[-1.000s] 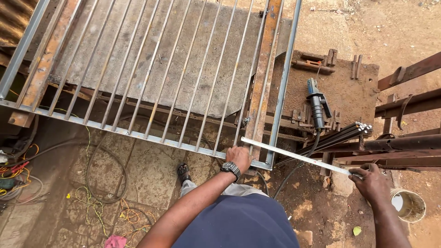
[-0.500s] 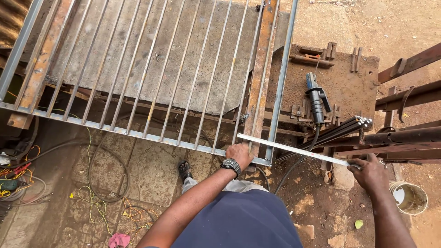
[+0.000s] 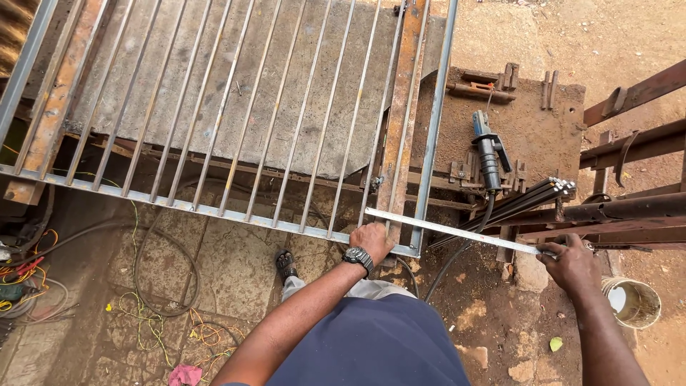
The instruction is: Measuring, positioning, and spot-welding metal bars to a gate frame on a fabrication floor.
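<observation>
I am watching both hands working a long flat metal strip (image 3: 457, 230) across the near right corner of the barred gate frame (image 3: 236, 107). My left hand (image 3: 371, 241), watch on the wrist, is pressing down on the gate's near rail just below the strip's left end; its fingers are curled, though I cannot tell whether they are actually pinching the strip. My right hand (image 3: 568, 263) is closing around the strip's right end, well out to the right of the gate. I judge the step in hand is laying the strip against the gate's corner; the next move is asking for both ends held level and steady. To the right of the gate, the bundle of dark rods (image 3: 514, 204) is lying on the stand, and beyond it the black power tool (image 3: 489, 154) is resting on the rusty plate (image 3: 536, 118). Compared with a second ago, the strip's left end is sitting slightly farther over the gate's side rail
</observation>
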